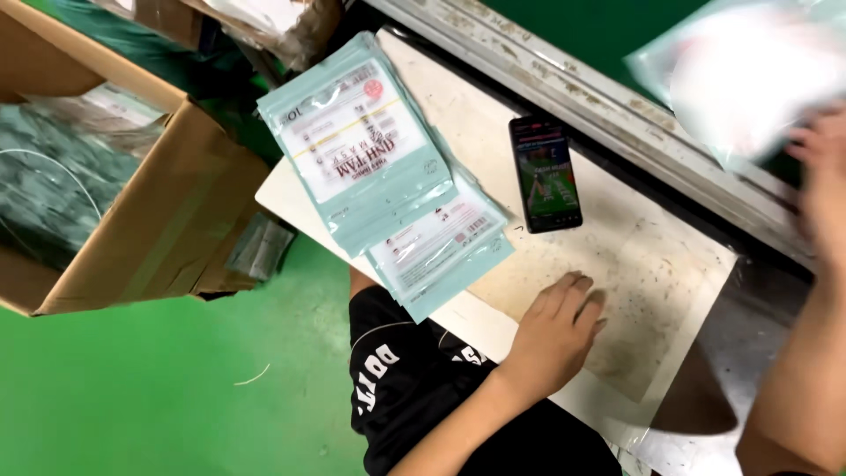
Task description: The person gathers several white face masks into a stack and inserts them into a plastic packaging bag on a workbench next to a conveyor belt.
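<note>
We see a green floor [176,388] with a cardboard box [150,211] beside our stained tabletop [652,256], where stacked pale-blue packets [388,167] and a phone [545,174] lie, our left hand [555,330] flat with fingers spread, our blurred right hand [824,176] gripping another packet [740,75].

— What do we see around us?
— A glossy green painted floor [176,388] fills the lower left of the frame, and an open brown cardboard box [167,211] stands at the left.
— And to the right?
— We see a worn, stained pale worktop [652,264], with a scuffed grey metal rail [617,106] running along its upper right edge.
</note>
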